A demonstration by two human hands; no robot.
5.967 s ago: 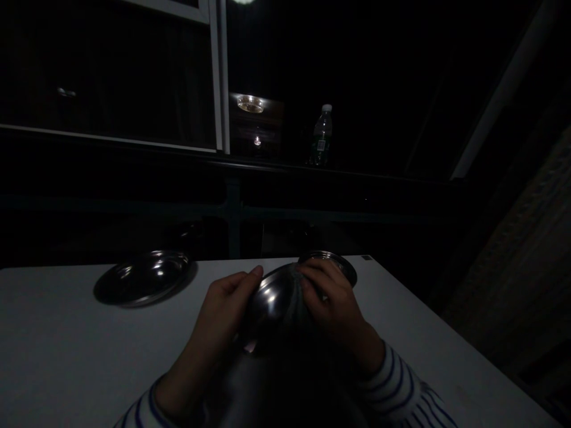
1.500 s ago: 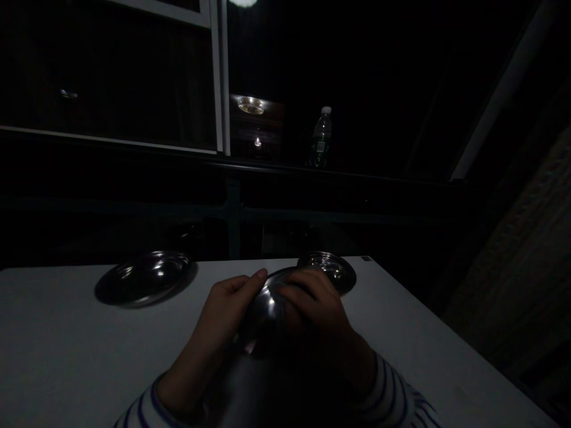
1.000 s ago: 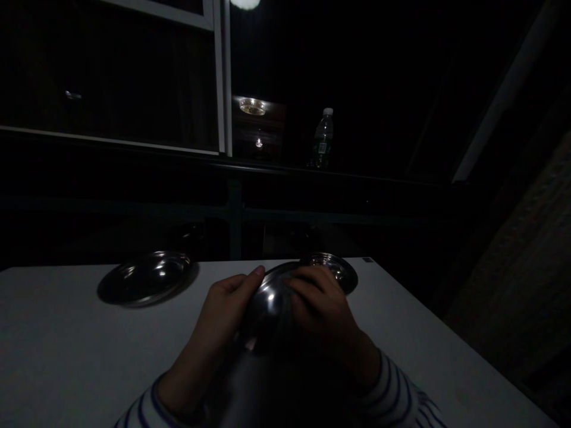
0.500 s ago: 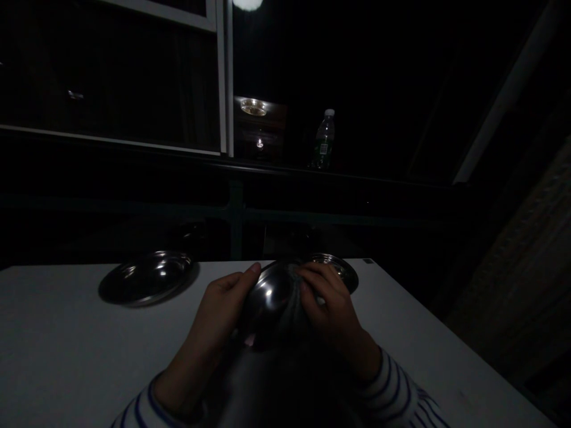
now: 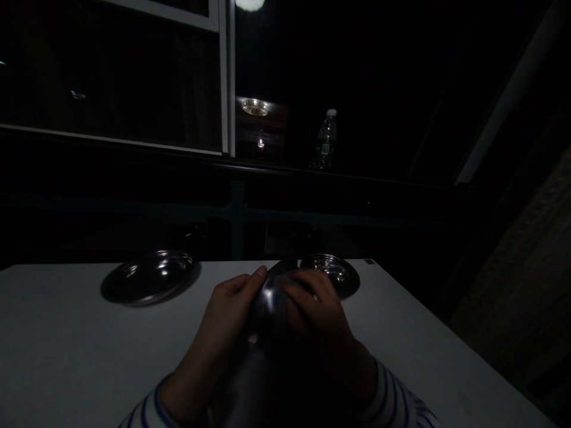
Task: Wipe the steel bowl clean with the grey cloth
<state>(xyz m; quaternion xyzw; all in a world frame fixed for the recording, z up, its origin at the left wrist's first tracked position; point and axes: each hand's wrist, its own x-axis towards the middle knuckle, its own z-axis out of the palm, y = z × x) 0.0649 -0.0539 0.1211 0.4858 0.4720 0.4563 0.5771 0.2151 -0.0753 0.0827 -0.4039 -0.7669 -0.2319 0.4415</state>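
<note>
A shiny steel dish (image 5: 270, 297) is tilted up in front of me over the near part of the table; whether it is a plate or a bowl I cannot tell in the dark. My left hand (image 5: 231, 306) grips its left side, thumb up along the rim. Bent fingers of my right hand (image 5: 316, 309) press on the dish's face from the right. Something greyish and soft-looking seems to be under them, mostly hidden and too dim to name. The lower part of the dish is lost in shadow.
On the white table (image 5: 57, 333), a steel plate (image 5: 149, 278) lies at the back left. Another steel dish (image 5: 332, 273) is at the back right, behind my right hand. A plastic bottle (image 5: 326, 142) stands on the ledge by the window frame (image 5: 226, 77).
My right hand has slid left across the dish's face and covers more of it. My left hand keeps its hold, and the dish looks turned slightly.
</note>
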